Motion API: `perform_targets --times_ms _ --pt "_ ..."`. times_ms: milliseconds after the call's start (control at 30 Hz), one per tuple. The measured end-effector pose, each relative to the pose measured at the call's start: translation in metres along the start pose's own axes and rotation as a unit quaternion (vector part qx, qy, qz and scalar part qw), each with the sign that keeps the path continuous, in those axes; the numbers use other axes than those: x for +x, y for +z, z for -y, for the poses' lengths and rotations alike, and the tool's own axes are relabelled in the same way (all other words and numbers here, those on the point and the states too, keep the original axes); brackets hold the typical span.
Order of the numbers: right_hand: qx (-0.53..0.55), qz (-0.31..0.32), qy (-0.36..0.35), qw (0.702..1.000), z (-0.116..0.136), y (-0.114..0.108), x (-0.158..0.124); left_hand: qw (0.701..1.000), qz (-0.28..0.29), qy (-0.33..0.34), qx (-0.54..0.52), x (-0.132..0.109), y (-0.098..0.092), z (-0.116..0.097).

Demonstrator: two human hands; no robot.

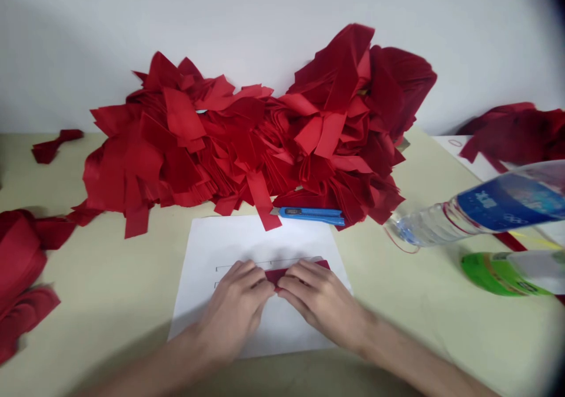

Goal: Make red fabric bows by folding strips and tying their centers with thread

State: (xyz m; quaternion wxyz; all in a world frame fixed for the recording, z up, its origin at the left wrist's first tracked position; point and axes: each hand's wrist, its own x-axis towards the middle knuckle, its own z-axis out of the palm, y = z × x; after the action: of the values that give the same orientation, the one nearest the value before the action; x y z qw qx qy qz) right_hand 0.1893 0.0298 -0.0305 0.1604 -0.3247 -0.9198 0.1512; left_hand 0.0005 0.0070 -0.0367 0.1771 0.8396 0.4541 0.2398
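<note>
A white sheet of paper [265, 238] with thin ruled lines lies on the table below me. On it, a small dark red strip [274, 276] is pinched between the fingers of my left hand [241, 300] and my right hand [318, 303]. The two hands nearly meet at the strip's lower edge, and the fingers hide most of it. Just beyond the sheet rests a blue cutter [311, 214], its tip beside a red strip that hangs onto the paper from the large heap of red strips [247, 144].
More red pieces lie at the left [20, 256] and far right [516, 132]. At the right, a clear bottle with a blue label [507, 203] lies tilted above a green-ended bottle [503, 273]. A pale wall [265, 20] stands behind the table [388, 279].
</note>
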Motion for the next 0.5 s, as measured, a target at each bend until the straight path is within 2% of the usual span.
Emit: perform_targets --times_ms 133,333,500 --pt "0.062 0.003 0.04 0.997 -0.004 0.004 0.002 0.998 0.036 -0.051 -0.026 0.005 -0.006 0.001" --pt "0.13 0.006 0.099 0.987 -0.006 -0.003 0.008 0.99 0.102 -0.088 -0.045 0.016 -0.018 0.0" --pt "0.144 0.03 0.098 0.984 -0.006 -0.011 0.017 0.989 0.108 -0.1 -0.02 0.019 -0.023 -0.001"
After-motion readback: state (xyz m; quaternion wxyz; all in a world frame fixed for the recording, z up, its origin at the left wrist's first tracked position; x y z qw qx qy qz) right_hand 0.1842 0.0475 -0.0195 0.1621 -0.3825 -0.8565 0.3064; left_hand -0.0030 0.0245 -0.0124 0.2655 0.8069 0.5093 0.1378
